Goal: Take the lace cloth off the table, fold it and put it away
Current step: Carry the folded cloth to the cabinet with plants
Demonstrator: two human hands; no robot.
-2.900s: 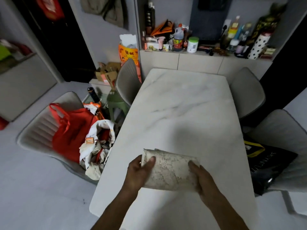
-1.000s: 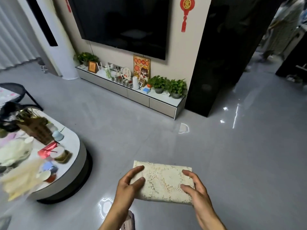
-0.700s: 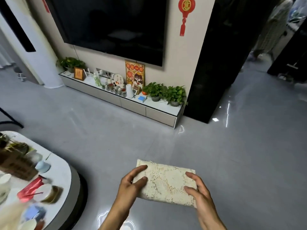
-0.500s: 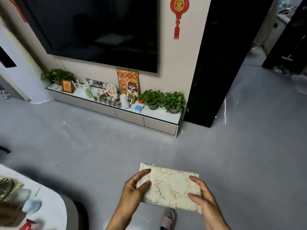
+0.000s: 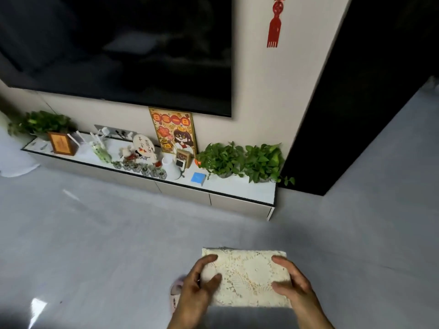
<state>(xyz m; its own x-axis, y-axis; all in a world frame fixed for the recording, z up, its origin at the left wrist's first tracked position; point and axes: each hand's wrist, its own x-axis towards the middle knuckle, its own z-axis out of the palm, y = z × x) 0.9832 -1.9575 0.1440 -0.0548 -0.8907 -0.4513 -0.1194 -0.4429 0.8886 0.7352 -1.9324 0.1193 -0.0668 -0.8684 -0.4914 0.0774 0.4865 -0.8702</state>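
The cream lace cloth (image 5: 247, 276) is folded into a flat rectangle and held level in front of me, above the grey floor. My left hand (image 5: 197, 290) grips its left end, thumb on top and fingers under. My right hand (image 5: 293, 286) grips its right end the same way. The dining table is out of view.
A low white TV cabinet (image 5: 213, 193) runs along the wall ahead, carrying potted plants (image 5: 242, 161), a picture (image 5: 174, 131), a blue box (image 5: 198, 178) and small ornaments. A large dark TV (image 5: 118, 48) hangs above. A black panel (image 5: 356, 103) stands right. A slipper (image 5: 177, 295) shows below my left hand.
I have left the dining table and walked across the living room toward the TV cabinet, which now looks nearer. The round coffee table has left view. Both hands keep hold of the cloth.
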